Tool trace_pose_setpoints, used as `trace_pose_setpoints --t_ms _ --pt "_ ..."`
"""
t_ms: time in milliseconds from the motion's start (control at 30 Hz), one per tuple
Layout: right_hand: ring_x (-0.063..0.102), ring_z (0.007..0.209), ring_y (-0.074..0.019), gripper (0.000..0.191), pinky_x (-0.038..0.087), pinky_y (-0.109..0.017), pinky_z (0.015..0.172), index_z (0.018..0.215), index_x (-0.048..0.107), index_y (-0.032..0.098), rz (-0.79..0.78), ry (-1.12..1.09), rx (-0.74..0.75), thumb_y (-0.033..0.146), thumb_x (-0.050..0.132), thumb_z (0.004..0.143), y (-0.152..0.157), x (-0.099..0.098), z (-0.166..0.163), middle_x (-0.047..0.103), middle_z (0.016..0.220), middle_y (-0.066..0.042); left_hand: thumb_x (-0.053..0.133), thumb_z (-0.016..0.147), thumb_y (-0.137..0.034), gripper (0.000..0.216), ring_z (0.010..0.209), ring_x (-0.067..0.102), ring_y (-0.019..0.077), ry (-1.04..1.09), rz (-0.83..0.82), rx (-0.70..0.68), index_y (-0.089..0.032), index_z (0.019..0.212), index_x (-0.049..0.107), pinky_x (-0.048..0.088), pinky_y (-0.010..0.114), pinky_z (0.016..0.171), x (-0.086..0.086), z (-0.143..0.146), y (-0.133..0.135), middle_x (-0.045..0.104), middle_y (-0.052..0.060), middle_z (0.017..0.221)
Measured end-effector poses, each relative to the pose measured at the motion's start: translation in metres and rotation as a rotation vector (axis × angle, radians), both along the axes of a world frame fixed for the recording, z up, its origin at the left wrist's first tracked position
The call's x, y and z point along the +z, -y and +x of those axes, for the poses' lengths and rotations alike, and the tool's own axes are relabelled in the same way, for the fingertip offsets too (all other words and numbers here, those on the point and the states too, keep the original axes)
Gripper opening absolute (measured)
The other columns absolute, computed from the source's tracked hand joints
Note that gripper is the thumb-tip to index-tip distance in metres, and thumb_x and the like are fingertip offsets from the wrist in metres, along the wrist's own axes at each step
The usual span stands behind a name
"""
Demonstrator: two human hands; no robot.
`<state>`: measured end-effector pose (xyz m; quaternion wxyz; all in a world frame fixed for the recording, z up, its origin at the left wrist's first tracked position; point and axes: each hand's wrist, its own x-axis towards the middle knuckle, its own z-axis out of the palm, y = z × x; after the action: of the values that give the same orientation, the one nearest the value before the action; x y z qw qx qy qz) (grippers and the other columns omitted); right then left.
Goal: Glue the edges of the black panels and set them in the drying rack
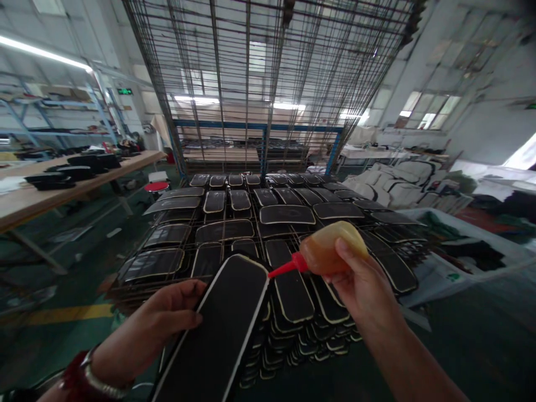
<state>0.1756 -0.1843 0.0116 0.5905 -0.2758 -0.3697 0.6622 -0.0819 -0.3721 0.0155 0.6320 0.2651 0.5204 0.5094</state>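
Observation:
My left hand (176,310) grips the left edge of a long black panel (218,329) with rounded corners, its thumb on top and the fingers partly hidden beneath. A pale glue line runs along the panel's border. My right hand (360,273) is wrapped around a squeeze glue bottle (330,248) of translucent plastic with amber liquid inside. The bottle is tilted to the left, and its red nozzle (288,265) meets the panel's upper right edge. Behind the panel, similar black pieces with pale borders (293,290) lie on stacked wire racks.
A raised wire rack (268,72) leans upward at the back. To the left stands a wooden table (142,162) with black pieces, beside a red stool (157,186). White stacked pieces (389,181) and a white bin (444,279) holding dark material are on the right.

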Motion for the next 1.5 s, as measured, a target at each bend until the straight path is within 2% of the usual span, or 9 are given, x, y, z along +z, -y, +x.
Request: trace_pose_setpoints --t_ms 167,367,633,867,1067,1267,1367,1500 --pt "0.062 0.054 -0.0192 0.042 0.051 -0.02 0.033 0.083 0.077 0.018 -0.01 0.005 0.0 0.036 0.104 0.056 0.002 -0.004 -0.008 0.068 0.073 -0.005 0.087 0.062 -0.018 0.032 0.082 0.075 0.0267 0.009 -0.028 0.065 -0.016 0.092 0.077 0.061 0.034 0.075 0.0 0.002 0.001 0.08 0.007 0.093" --pt "0.062 0.056 -0.0183 0.035 0.051 -0.02 0.036 0.087 0.077 0.018 0.024 0.052 0.072 0.037 0.099 0.067 0.013 -0.014 -0.009 0.068 0.075 -0.005 0.089 0.059 -0.016 0.03 0.074 0.075 0.0237 0.024 -0.051 0.126 -0.015 0.084 0.072 0.062 0.031 0.069 0.005 0.002 0.0 0.08 0.007 0.088" --pt "0.063 0.059 -0.0171 0.032 0.052 -0.019 0.039 0.094 0.075 0.019 0.048 0.068 0.185 0.037 0.094 0.075 0.04 -0.017 -0.011 0.068 0.079 -0.005 0.085 0.061 -0.011 0.032 0.072 0.076 0.0228 0.024 -0.055 0.21 -0.016 0.088 0.068 0.063 0.03 0.065 0.005 0.001 -0.003 0.08 0.007 0.087" --pt "0.064 0.063 -0.0193 0.033 0.052 -0.02 0.041 0.104 0.073 0.021 0.054 0.119 0.276 0.039 0.089 0.081 0.061 -0.02 -0.009 0.069 0.091 -0.009 0.08 0.064 -0.007 0.03 0.067 0.075 0.022 0.006 -0.047 0.248 -0.014 0.09 0.066 0.064 0.031 0.062 0.004 0.0 -0.003 0.079 0.01 0.086" --pt "0.063 0.065 -0.022 0.039 0.05 -0.022 0.039 0.11 0.071 0.024 0.013 0.128 0.289 0.04 0.089 0.079 0.079 -0.026 -0.007 0.066 0.089 -0.007 0.076 0.066 -0.004 0.03 0.066 0.075 0.0218 -0.001 -0.036 0.309 -0.013 0.093 0.066 0.064 0.032 0.061 0.003 -0.002 -0.002 0.077 0.009 0.081" --pt "0.06 0.065 -0.0199 0.042 0.05 -0.022 0.042 0.111 0.07 0.024 -0.052 0.149 0.326 0.04 0.09 0.078 0.091 -0.019 -0.007 0.065 0.089 -0.006 0.073 0.067 -0.002 0.029 0.061 0.072 0.0197 -0.016 -0.037 0.389 -0.013 0.093 0.066 0.064 0.031 0.059 0.004 -0.006 -0.001 0.077 0.009 0.079" --pt "0.062 0.066 -0.0224 0.04 0.051 -0.024 0.041 0.112 0.069 0.026 -0.022 0.153 0.341 0.04 0.089 0.079 0.09 -0.025 -0.007 0.067 0.091 -0.007 0.071 0.068 -0.001 0.025 0.059 0.072 0.0191 -0.026 -0.017 0.453 -0.013 0.09 0.066 0.063 0.03 0.057 0.004 -0.01 0.0 0.076 0.008 0.077" --pt "0.067 0.074 -0.0266 0.042 0.052 -0.024 0.041 0.116 0.069 0.026 0.035 0.135 0.314 0.04 0.087 0.081 0.08 -0.036 -0.003 0.069 0.104 -0.011 0.065 0.07 0.004 0.023 0.054 0.07 0.0183 -0.003 -0.003 0.593 -0.013 0.086 0.067 0.061 0.028 0.05 0.005 -0.015 0.004 0.074 0.006 0.071"
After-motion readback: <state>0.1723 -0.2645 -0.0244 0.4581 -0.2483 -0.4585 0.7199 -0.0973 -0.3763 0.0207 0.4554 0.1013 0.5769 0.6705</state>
